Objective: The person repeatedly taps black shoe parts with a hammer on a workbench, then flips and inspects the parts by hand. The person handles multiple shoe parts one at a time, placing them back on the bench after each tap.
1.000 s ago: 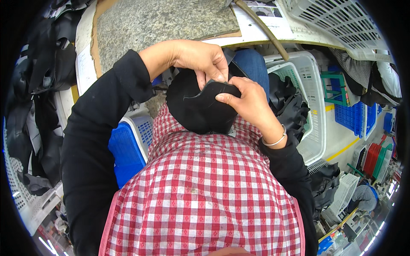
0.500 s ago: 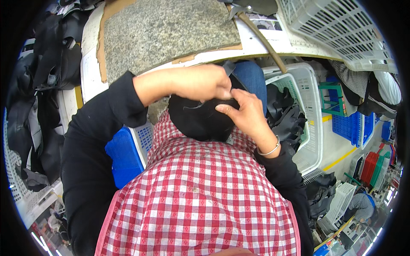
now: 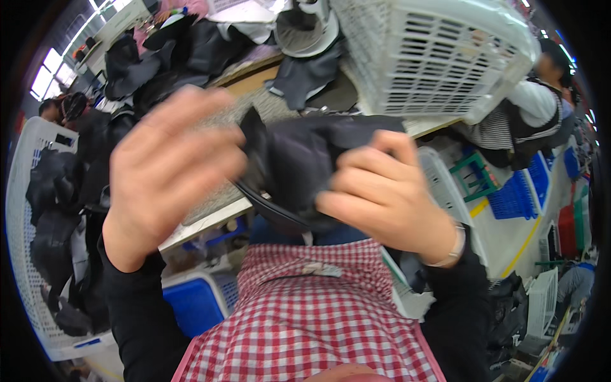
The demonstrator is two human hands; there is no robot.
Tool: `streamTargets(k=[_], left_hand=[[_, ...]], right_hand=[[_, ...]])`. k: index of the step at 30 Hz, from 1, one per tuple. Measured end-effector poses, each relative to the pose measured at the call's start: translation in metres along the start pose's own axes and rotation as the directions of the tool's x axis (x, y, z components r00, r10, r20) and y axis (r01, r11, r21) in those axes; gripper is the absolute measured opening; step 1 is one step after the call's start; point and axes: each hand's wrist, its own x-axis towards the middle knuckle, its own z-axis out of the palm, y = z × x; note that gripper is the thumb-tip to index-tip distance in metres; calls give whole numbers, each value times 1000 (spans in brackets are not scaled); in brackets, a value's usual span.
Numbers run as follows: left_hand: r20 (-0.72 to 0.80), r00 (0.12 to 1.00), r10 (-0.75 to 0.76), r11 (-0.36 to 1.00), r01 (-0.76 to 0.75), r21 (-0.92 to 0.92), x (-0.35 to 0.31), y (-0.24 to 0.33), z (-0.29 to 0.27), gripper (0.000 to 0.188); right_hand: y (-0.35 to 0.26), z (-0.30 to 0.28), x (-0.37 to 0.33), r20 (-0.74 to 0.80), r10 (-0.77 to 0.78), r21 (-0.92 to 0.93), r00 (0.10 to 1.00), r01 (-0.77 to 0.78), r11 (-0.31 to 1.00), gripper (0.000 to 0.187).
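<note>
A black leather-like piece, curved and dark-edged, hangs in the air over my lap and the near table edge. My right hand grips its right side with the fingers curled in. Beside the left end of the piece is my left hand, raised and blurred by motion. Its fingers look stretched out and slightly apart, and I see nothing held in them. The exact shape of the black piece is smeared, and its right end is partly behind my right hand.
A stone slab lies on the table behind my hands, with loose black pieces beyond. A large white slatted basket stands at the far right. Another white basket full of black pieces is at left. A blue bin sits below.
Both hands have risen from my lap and moved apart, and the black piece has come up with the right hand. My left hand has left it. The view has tilted up.
</note>
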Motion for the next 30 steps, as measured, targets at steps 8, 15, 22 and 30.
streamTargets(k=[8,15,22,30], left_hand=[[182,643,-744,617,766,-181,-45,81,78,67],[322,680,-659,665,727,-173,-118,67,107,57],[408,524,-748,502,848,-169,-111,61,111,38],[313,506,-803,508,858,-84,-82,78,119,30]], right_hand=[[-1,141,59,-336,200,-90,920,-243,966,7],[17,143,-4,-111,172,148,979,-155,977,40],[60,122,-42,-7,488,281,873,-466,839,43],[61,138,-26,-201,230,142,952,-204,969,32]])
